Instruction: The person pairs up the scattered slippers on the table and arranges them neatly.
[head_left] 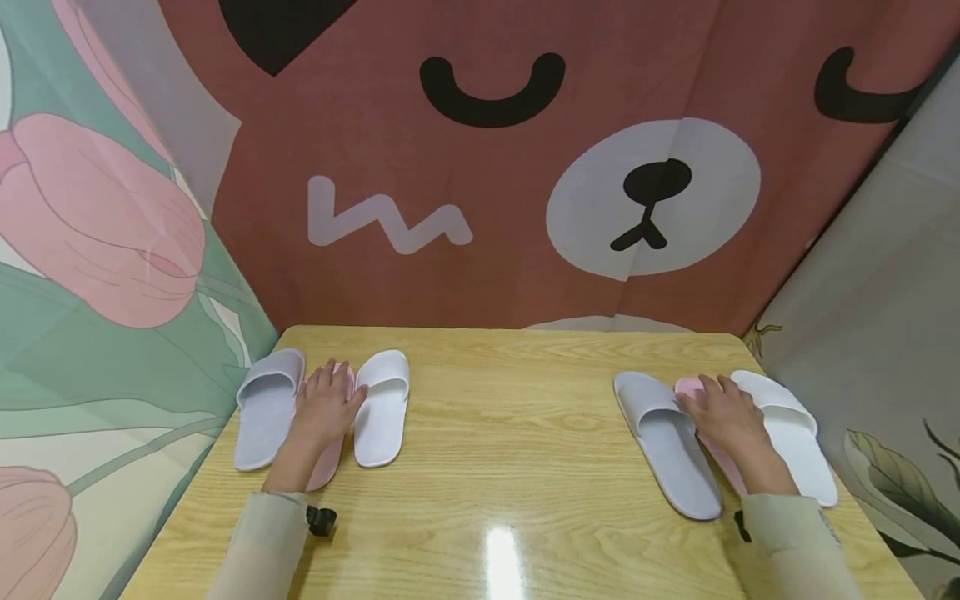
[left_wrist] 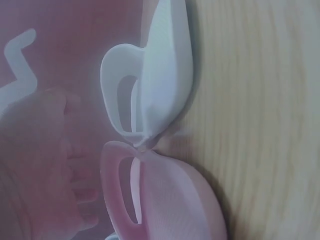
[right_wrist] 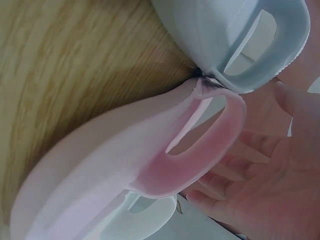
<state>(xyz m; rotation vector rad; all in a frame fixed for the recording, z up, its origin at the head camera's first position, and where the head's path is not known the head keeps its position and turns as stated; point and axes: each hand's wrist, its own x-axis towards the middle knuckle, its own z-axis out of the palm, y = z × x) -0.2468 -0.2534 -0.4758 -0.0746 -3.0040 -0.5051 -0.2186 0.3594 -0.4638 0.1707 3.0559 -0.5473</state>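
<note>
My left hand (head_left: 322, 408) hovers over a pink slipper (head_left: 326, 468) on the left of the table, covering much of it. In the left wrist view its relaxed fingers stand a little off the pink strap. A grey slipper (head_left: 262, 429) lies to its left and a white slipper (head_left: 381, 425) to its right. On the right side, my right hand (head_left: 731, 417) reaches over another pink slipper (head_left: 687, 386), fingers loosely spread beside its strap (right_wrist: 220, 135). That slipper lies between a second grey slipper (head_left: 681, 471) and a second white slipper (head_left: 797, 454).
The slippers lie in two groups of three on a wooden table (head_left: 510, 433). Behind it hangs a brown curtain (head_left: 375, 283) with a bear face. A flowered cloth (head_left: 105, 358) borders the left side, a pale one (head_left: 862, 292) the right.
</note>
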